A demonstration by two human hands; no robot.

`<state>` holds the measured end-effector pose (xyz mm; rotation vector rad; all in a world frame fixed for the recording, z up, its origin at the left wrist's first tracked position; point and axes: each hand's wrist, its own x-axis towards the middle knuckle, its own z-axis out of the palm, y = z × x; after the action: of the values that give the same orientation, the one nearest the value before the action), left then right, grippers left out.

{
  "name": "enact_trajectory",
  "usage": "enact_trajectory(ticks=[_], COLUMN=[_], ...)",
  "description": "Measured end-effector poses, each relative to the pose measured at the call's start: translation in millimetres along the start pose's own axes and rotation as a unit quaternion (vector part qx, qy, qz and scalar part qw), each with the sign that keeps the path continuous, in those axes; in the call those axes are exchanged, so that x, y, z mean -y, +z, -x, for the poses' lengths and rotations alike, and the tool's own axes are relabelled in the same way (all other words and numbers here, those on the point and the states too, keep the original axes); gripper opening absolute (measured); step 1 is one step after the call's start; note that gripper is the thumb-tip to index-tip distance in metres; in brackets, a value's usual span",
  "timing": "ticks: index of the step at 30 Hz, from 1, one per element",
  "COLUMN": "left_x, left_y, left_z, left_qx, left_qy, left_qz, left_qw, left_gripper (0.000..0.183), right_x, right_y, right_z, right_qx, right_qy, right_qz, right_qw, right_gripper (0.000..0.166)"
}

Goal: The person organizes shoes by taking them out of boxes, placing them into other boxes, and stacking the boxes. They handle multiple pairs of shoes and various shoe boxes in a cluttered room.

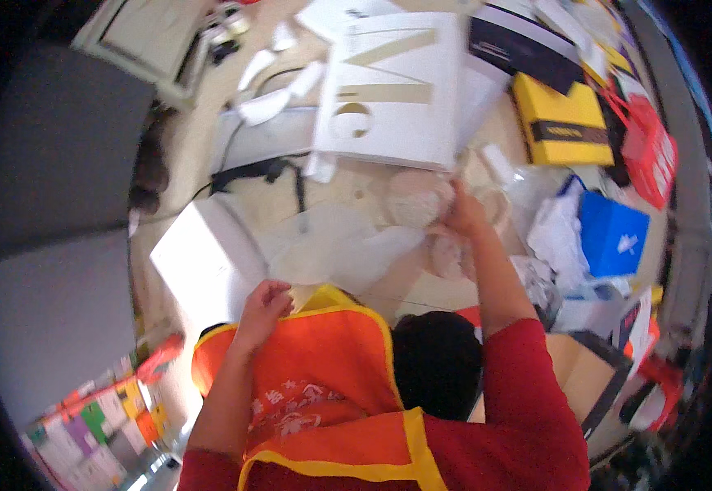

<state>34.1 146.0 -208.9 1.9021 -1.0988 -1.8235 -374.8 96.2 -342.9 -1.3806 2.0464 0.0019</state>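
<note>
My right hand (463, 212) reaches forward to the floor, its fingers at the edge of a pale pink article with rounded cups (416, 197), which looks like a bra. That hand is blurred, but it appears to pinch the article. A translucent plastic bag (331, 239) lies just left of it, spread out flat. My left hand (267, 310) hangs over the lap of my orange apron (325, 356), fingers loosely curled. Nothing shows in it, and its palm side is hidden. A white box (211, 258) stands beyond the left hand.
A large white bag with gold lettering (392, 92) lies ahead. White torn pieces (267, 105) and a black strap (251, 172) are left of it. On the right are a yellow box (561, 123), a red bag (650, 150), a blue bag (614, 233) and an open cardboard box (577, 368).
</note>
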Motion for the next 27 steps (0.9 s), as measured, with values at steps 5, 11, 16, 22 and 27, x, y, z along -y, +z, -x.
enact_trajectory(ticks=[5, 11, 16, 22, 27], left_x=[-1, 12, 105, 136, 104], left_y=[-64, -139, -206, -212, -208], left_z=[-5, -17, -27, -43, -39], left_qx=[-0.127, -0.402, -0.384, -0.251, -0.166], left_qy=[0.080, 0.093, -0.074, -0.024, -0.017], left_qz=[0.033, -0.115, 0.128, 0.253, 0.382], left_qw=[0.988, 0.904, 0.911, 0.934, 0.909], left_gripper=[0.020, 0.021, 0.059, 0.060, 0.040], right_x=[-5, -36, -10, -62, -58], right_y=[16, 36, 7, -4, -25], right_z=[21, 32, 76, 105, 112], right_qx=[0.048, -0.031, -0.088, -0.191, -0.182], right_qy=[-0.057, -0.022, 0.074, 0.077, 0.057], right_qz=[0.079, -0.041, -0.141, -0.336, -0.403], right_qw=[0.994, 0.998, 0.983, 0.919, 0.895], right_gripper=[0.092, 0.043, 0.042, 0.047, 0.043])
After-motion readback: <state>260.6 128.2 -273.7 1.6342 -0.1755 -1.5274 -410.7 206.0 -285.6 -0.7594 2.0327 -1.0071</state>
